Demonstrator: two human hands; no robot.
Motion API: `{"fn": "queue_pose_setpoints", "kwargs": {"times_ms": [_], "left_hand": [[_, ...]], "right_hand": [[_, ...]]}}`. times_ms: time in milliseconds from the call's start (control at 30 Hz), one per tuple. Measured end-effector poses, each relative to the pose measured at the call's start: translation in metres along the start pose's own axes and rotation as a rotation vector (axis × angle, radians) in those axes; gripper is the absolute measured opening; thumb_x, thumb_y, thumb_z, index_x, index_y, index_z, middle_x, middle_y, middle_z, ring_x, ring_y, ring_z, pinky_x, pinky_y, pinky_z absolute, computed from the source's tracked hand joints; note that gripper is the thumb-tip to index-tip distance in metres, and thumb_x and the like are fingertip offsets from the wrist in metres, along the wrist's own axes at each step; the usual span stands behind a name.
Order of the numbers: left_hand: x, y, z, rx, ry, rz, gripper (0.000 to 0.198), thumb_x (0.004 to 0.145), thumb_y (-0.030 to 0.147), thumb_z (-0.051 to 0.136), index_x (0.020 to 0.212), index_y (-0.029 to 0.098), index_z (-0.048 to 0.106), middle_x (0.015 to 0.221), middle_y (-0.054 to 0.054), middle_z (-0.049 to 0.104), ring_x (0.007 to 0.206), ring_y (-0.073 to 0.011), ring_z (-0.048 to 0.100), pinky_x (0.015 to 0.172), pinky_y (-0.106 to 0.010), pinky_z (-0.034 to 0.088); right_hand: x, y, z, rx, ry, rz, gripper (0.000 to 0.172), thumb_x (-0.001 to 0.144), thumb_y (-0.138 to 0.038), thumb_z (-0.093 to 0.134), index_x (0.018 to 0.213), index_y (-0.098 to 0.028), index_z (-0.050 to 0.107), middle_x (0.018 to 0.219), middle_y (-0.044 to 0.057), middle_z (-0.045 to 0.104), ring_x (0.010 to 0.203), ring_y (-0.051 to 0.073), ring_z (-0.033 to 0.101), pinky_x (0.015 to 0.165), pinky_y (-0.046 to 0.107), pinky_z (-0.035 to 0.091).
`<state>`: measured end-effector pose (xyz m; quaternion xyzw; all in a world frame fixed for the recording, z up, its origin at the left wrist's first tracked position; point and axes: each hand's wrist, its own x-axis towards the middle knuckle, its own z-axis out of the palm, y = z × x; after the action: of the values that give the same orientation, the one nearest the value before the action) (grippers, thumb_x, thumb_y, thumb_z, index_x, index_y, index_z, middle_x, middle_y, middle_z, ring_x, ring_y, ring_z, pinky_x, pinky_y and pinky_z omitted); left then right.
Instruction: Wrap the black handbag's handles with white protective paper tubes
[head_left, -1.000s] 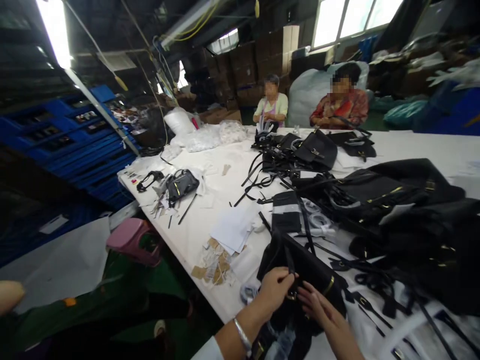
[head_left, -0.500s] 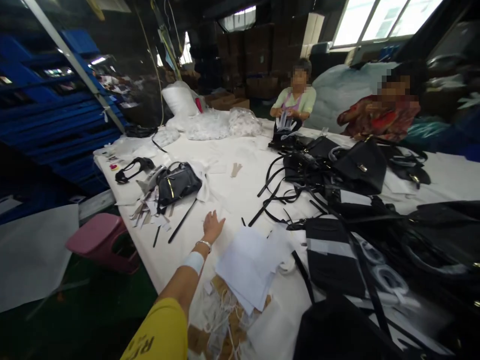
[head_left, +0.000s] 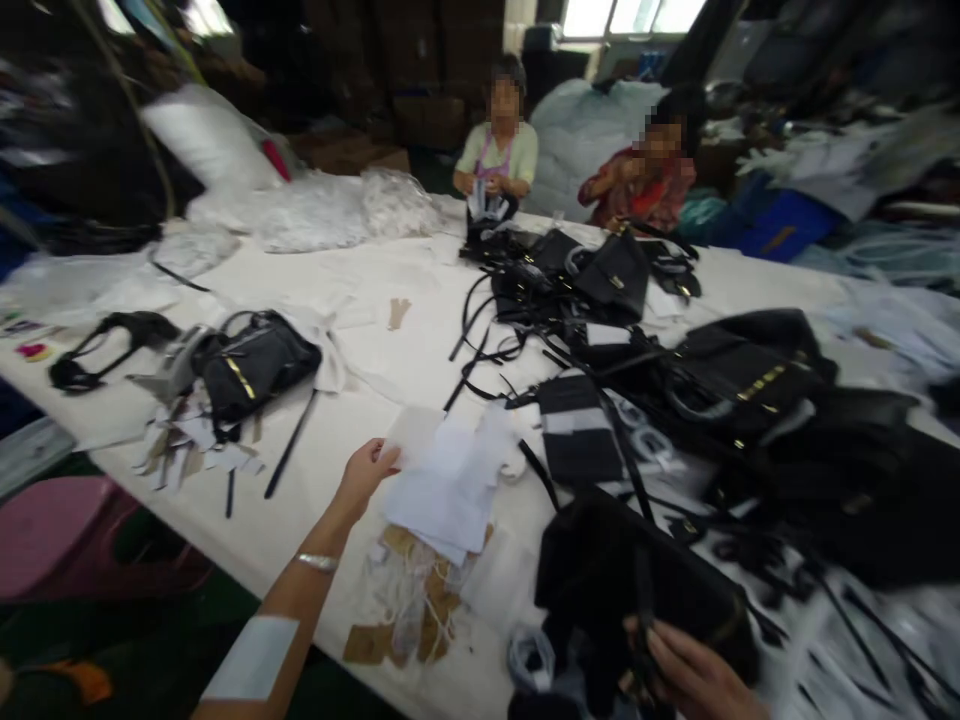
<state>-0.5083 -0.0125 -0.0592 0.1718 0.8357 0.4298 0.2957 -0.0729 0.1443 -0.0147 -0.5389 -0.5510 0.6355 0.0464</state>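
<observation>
My left hand [head_left: 365, 473] reaches over the white table [head_left: 390, 370] and pinches a thin white sheet [head_left: 412, 434] lifted off the stack of white sheets [head_left: 448, 490]. My right hand [head_left: 694, 675] sits at the bottom edge, fingers closed on a black handbag [head_left: 637, 590] that stands in front of me. Brown tags with white strings [head_left: 409, 600] lie below the sheet stack.
Another black handbag [head_left: 251, 365] lies at the left among paper scraps. Black bags and loose straps [head_left: 675, 400] pile up at the right. Two people sit at the far side [head_left: 501, 150], [head_left: 645, 180]. A pink stool [head_left: 67, 535] stands beside the table.
My left hand drew back from the bare table and took hold of a white sheet. My right hand and the bag it grips came back into view as the camera swung.
</observation>
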Motion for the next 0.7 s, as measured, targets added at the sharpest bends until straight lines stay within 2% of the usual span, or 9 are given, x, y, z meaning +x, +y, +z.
{"fn": "queue_pose_setpoints", "kwargs": {"times_ms": [33,100,200,300,367,467,567,700], "left_hand": [[-0.027,0.009,0.018,-0.136,-0.112,0.003,0.037,0.082,0.041,0.053,0.107,0.013,0.057,0.101,-0.007,0.068,0.092,-0.0208,0.064,0.077,-0.032,0.054],[-0.085,0.029,0.056,-0.345,-0.296,-0.048,0.043,0.075,0.041,0.063,0.109,0.014,0.057,0.102,-0.007,0.068,0.090,-0.0215,0.064,0.076,-0.033,0.055],[-0.167,0.057,0.112,-0.420,-0.484,-0.115,0.042,0.071,0.032,0.067,0.110,0.017,0.058,0.107,-0.008,0.067,0.090,-0.0220,0.063,0.072,-0.032,0.055],[-0.226,0.075,0.164,-0.464,-0.637,-0.141,0.041,0.075,0.027,0.060,0.115,0.019,0.057,0.105,-0.008,0.067,0.084,-0.0214,0.064,0.063,-0.029,0.054],[-0.247,0.081,0.192,-0.466,-0.640,-0.142,0.041,0.074,0.024,0.056,0.115,0.018,0.057,0.100,-0.008,0.068,0.077,-0.0200,0.064,0.059,-0.027,0.052],[-0.263,0.086,0.219,-0.501,-0.535,-0.138,0.044,0.070,0.019,0.055,0.114,0.017,0.058,0.094,-0.007,0.069,0.074,-0.0185,0.064,0.057,-0.025,0.050],[-0.272,0.092,0.230,-0.596,-0.475,-0.143,0.043,0.068,0.020,0.058,0.110,0.015,0.059,0.094,-0.008,0.069,0.077,-0.0192,0.064,0.060,-0.025,0.050],[-0.279,0.097,0.234,-0.654,-0.450,-0.119,0.044,0.073,0.036,0.066,0.111,0.014,0.060,0.095,-0.010,0.069,0.082,-0.0217,0.064,0.068,-0.030,0.051]], "right_hand": [[-0.013,-0.002,-0.003,0.058,-0.064,0.011,0.046,0.071,-0.058,0.065,0.102,-0.024,0.072,0.094,0.007,0.071,0.089,0.028,0.065,0.076,0.038,0.053],[-0.027,-0.007,-0.008,0.168,-0.142,-0.035,0.044,0.076,-0.051,0.066,0.109,-0.023,0.067,0.095,0.006,0.069,0.088,0.022,0.063,0.076,0.032,0.050],[-0.031,-0.010,-0.015,0.268,-0.153,-0.094,0.039,0.077,-0.049,0.067,0.104,-0.020,0.068,0.091,0.005,0.068,0.084,0.018,0.061,0.073,0.027,0.047],[-0.031,-0.002,-0.020,0.301,-0.185,-0.165,0.036,0.078,-0.049,0.065,0.096,-0.018,0.070,0.087,0.004,0.068,0.079,0.016,0.059,0.071,0.025,0.045],[-0.031,0.008,-0.022,0.301,-0.183,-0.219,0.036,0.076,-0.049,0.066,0.090,-0.017,0.070,0.084,0.003,0.067,0.076,0.016,0.059,0.070,0.026,0.045],[-0.028,0.022,-0.024,0.268,-0.108,-0.279,0.035,0.070,-0.048,0.071,0.084,-0.016,0.070,0.078,0.003,0.066,0.071,0.016,0.059,0.066,0.027,0.046],[-0.026,0.029,-0.025,0.229,-0.099,-0.331,0.032,0.070,-0.045,0.070,0.081,-0.015,0.070,0.070,0.002,0.065,0.063,0.015,0.058,0.062,0.027,0.046],[-0.024,0.033,-0.019,0.250,-0.110,-0.363,0.030,0.072,-0.044,0.067,0.079,-0.015,0.068,0.068,0.002,0.064,0.061,0.015,0.059,0.061,0.026,0.047]]}}
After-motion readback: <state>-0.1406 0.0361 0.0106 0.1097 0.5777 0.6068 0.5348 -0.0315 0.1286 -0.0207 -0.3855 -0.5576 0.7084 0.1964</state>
